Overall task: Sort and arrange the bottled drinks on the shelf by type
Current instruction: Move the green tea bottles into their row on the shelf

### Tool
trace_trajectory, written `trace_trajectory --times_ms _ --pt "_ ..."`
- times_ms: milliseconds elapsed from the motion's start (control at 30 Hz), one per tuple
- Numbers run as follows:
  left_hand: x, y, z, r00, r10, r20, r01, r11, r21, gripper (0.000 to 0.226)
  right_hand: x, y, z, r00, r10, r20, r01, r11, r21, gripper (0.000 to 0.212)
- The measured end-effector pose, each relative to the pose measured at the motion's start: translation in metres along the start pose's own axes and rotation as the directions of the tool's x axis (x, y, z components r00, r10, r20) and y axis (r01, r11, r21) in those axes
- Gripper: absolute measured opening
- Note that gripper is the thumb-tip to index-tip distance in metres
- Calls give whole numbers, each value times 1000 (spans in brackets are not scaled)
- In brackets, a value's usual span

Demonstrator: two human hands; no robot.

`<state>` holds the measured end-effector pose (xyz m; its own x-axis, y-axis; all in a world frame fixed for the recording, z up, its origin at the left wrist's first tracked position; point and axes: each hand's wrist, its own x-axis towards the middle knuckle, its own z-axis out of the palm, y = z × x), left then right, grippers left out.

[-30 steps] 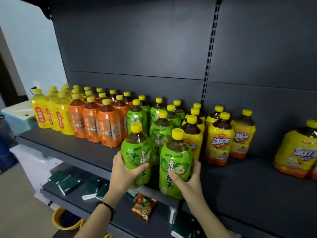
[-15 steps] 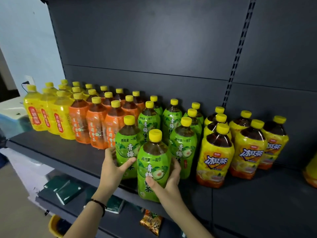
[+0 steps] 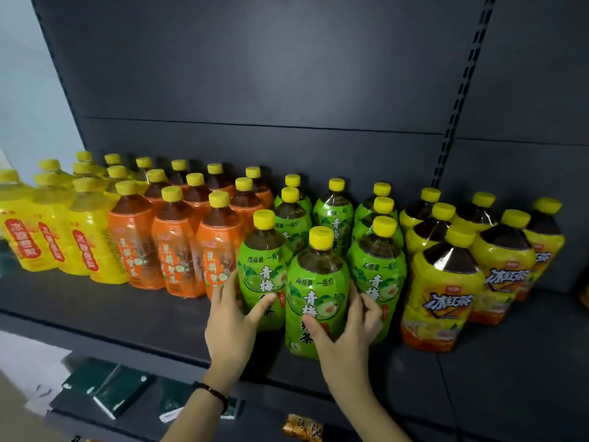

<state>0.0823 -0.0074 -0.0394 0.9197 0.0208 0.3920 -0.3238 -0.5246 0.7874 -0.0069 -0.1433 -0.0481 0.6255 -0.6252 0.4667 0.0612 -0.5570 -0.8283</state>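
The left hand (image 3: 234, 320) grips one green bottle (image 3: 263, 266) and the right hand (image 3: 349, 330) curls round the front green bottle (image 3: 315, 295) near the shelf (image 3: 127, 317) edge, so both are best slid back upright into the green rows (image 3: 333, 218).

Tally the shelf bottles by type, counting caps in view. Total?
Pale yellow bottles: 9 (blurred, less sure)
Orange bottles: 9
Green bottles: 8
Dark iced-tea bottles: 6
Total: 32
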Motion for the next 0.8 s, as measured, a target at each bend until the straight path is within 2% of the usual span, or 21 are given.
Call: trace_trajectory --times_ms 100,133,167,233,300,533,700,800 --pt "4 -5 -7 999 -27 45 29 999 -44 84 -5 -13 0 998 38 -49 -36 998 49 93" --pt "7 -6 -11 997 -23 71 27 999 -46 82 -6 -17 -1 996 -1 -87 4 999 34 92" --pt "10 -8 -14 995 -12 95 16 999 -44 80 -4 -20 -3 988 -89 -126 83 995 -50 91" --pt "15 -8 -20 991 18 131 -13 999 -39 77 2 -23 -7 951 -283 -121 230 915 -332 90" --pt "19 -11 -23 986 51 157 -46 998 -30 74 12 -26 -11 938 -340 -69 249 800 -546 91" --pt "21 -18 -26 974 118 192 -101 990 -96 70 52 -42 4 967 -253 34 157 483 -861 110" --pt "19 -19 -23 971 148 188 -127 985 -120 68 78 -51 6 982 -133 136 168 272 -948 112" --pt "14 -19 -18 966 178 189 -154 978 -138 72 84 -55 3 982 -109 156 175 187 -967 112"
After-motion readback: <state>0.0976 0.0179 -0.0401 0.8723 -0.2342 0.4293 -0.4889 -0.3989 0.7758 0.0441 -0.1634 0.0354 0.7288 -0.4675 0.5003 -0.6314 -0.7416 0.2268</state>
